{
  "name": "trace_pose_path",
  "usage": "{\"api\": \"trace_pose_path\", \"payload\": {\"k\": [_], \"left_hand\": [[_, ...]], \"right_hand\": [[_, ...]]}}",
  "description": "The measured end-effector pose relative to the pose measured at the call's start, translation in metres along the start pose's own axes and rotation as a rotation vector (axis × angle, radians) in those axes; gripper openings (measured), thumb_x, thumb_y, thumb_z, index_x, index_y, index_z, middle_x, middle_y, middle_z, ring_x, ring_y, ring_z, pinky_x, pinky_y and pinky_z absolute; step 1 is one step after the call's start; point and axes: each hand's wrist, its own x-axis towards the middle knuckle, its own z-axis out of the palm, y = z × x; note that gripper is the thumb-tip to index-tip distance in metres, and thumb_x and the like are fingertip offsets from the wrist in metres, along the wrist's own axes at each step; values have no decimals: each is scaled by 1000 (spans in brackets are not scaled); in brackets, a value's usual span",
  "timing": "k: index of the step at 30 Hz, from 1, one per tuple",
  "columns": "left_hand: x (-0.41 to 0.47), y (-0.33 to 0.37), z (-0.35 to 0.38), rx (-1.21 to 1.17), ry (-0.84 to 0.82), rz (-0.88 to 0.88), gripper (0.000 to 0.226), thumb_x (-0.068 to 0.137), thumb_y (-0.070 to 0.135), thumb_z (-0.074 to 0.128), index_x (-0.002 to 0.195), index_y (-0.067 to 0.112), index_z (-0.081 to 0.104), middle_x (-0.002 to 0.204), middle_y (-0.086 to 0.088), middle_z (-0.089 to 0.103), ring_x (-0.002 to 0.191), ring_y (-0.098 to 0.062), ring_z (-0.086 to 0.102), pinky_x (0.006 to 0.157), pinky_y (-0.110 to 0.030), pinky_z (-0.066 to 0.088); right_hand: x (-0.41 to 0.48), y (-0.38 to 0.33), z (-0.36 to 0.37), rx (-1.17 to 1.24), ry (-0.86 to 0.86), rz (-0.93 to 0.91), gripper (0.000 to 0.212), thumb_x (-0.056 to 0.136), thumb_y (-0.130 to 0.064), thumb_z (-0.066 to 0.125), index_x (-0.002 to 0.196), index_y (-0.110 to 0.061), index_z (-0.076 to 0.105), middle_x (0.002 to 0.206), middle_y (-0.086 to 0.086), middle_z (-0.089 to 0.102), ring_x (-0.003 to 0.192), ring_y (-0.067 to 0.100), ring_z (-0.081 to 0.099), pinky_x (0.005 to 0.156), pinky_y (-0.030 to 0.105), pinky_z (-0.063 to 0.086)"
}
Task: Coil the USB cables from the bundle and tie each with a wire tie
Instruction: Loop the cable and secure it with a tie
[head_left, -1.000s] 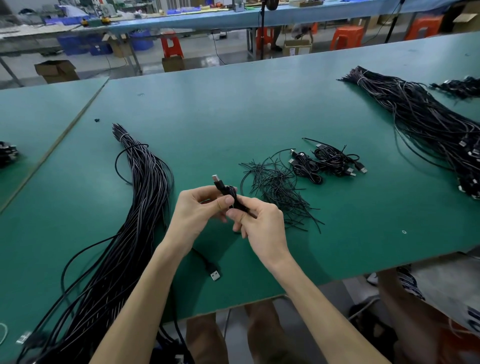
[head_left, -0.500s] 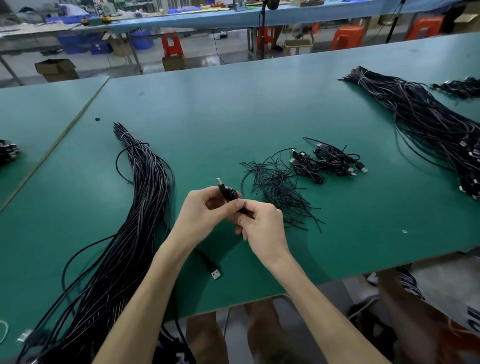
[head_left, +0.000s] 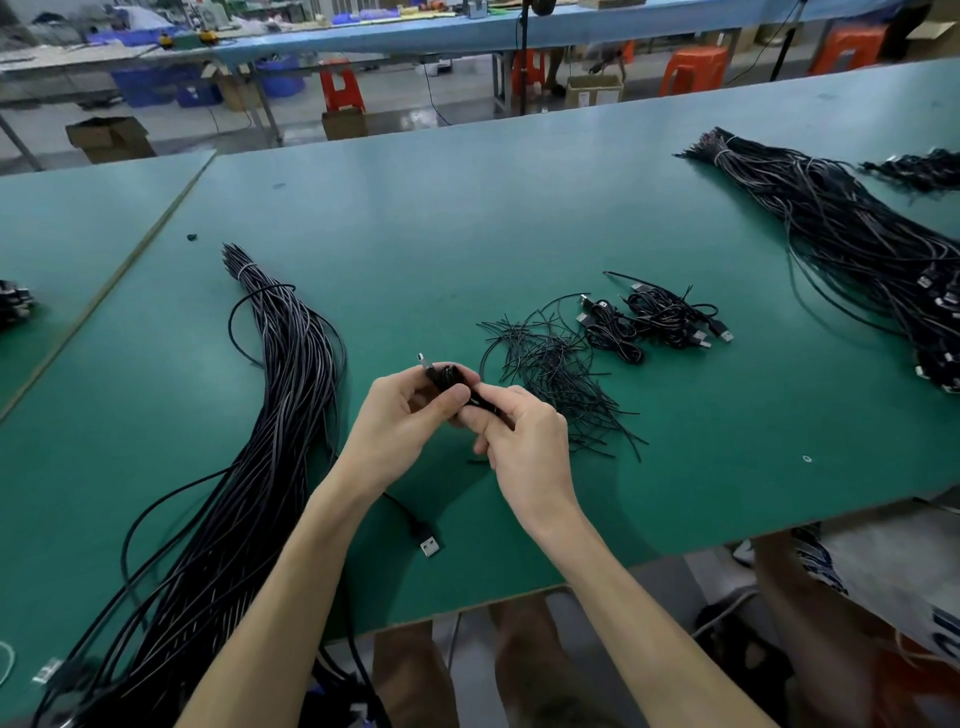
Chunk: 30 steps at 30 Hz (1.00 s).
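Just left of the pile of wire ties (head_left: 556, 374), both hands meet above the green table (head_left: 467, 218) and share one small coiled cable (head_left: 448, 375). The left hand (head_left: 400, 415) has its fingers curled round the coil's far end, thumb pressed against its side, and a silver plug tip pokes out beyond the forefinger. The right hand (head_left: 519, 441) pinches the coil's near end between thumb and curled fingers. A thin black strand runs out across those fingers, but I cannot tell whether it is a tie or the cable's own tail.

Compared with a second ago, the grip is nearly the same. The hands stay pressed together at the same spot beside the ties. The plug tip stood clear above the left fingers then and now sits lower, close against the forefinger and leaning away from the ties.

Well left of the ties, the long bundle of USB cables (head_left: 280, 389) lies as before, bound near its far end. A loose USB plug (head_left: 430, 544) lies between the forearms, on the near side of the ties, unmoved. Just right of the ties sit the finished coils (head_left: 654, 317), unchanged. A second bundle (head_left: 857, 244) lies farther right, well apart from them.
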Motion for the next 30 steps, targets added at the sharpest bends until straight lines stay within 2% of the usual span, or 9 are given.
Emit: {"api": "trace_pose_path", "payload": {"k": [3, 7, 10, 14, 18, 21, 23, 25, 30], "left_hand": [[-1, 1, 1, -38, 26, 2, 14, 97, 4, 67, 104, 13, 76, 90, -5, 78, 79, -17, 73, 81, -27, 58], [-1, 0, -1, -93, 25, 6, 12, 94, 3, 70, 102, 9, 76, 92, -12, 78, 81, -27, 76, 82, -31, 60], [-1, 1, -3, -141, 0, 1, 12, 91, 3, 74, 99, 11, 78, 92, -13, 78, 81, -32, 77, 80, -30, 60], [2, 3, -9, -121, -59, -24, 11, 86, 7, 79, 95, 12, 79, 92, -14, 78, 82, -31, 78, 78, -29, 61], [6, 9, -30, -23, -151, -83, 16, 79, 12, 83, 95, 12, 79, 90, -14, 78, 83, -32, 77, 78, -31, 62], [8, 15, -38, 154, -230, -89, 16, 80, 5, 85, 91, 12, 76, 86, -10, 78, 79, -29, 76, 75, -31, 62], [10, 20, -34, 386, -240, -20, 15, 83, 4, 83, 88, 14, 73, 82, -1, 76, 74, -17, 73, 72, -27, 59], [9, 26, -26, 638, -231, 76, 14, 85, 8, 79, 88, 15, 67, 81, 8, 70, 71, -3, 64, 68, -21, 50], [5, 27, -8, 1006, -285, 86, 17, 103, 25, 59, 115, 15, 53, 110, 2, 62, 101, -21, 60, 87, -40, 50]], "right_hand": [[0, -2, -1, -12, 20, -18, 30, 97, -8, 68, 126, -12, 73, 91, 1, 66, 57, 7, 52, 63, 23, 51], [1, -2, -3, 4, 63, -25, 25, 97, -7, 67, 121, -12, 76, 86, -3, 63, 56, 4, 51, 64, 17, 46], [0, -3, -5, 50, 59, -9, 22, 98, -7, 66, 116, -11, 77, 81, -3, 61, 58, 6, 50, 65, 19, 46], [1, -1, -7, 54, 16, 23, 18, 98, -6, 67, 113, -9, 77, 78, -4, 62, 59, 8, 51, 65, 22, 49], [1, -2, -1, -20, -36, 12, 16, 97, -5, 68, 109, -8, 79, 79, -9, 62, 56, 1, 51, 62, 14, 44], [1, -1, 1, -77, -51, 3, 16, 96, -4, 69, 108, -7, 79, 81, -11, 63, 61, -5, 55, 66, 10, 42], [1, -1, 2, -95, -47, 4, 17, 96, -4, 68, 109, -8, 79, 82, -10, 63, 64, -6, 56, 68, 10, 42], [1, -1, 2, -134, -41, -10, 19, 97, -2, 67, 110, -8, 79, 85, -7, 65, 73, -5, 59, 72, 9, 43], [1, -2, 0, -160, 1, -8, 20, 98, -4, 65, 108, -12, 80, 92, -1, 70, 85, 3, 63, 77, 11, 46]]}}
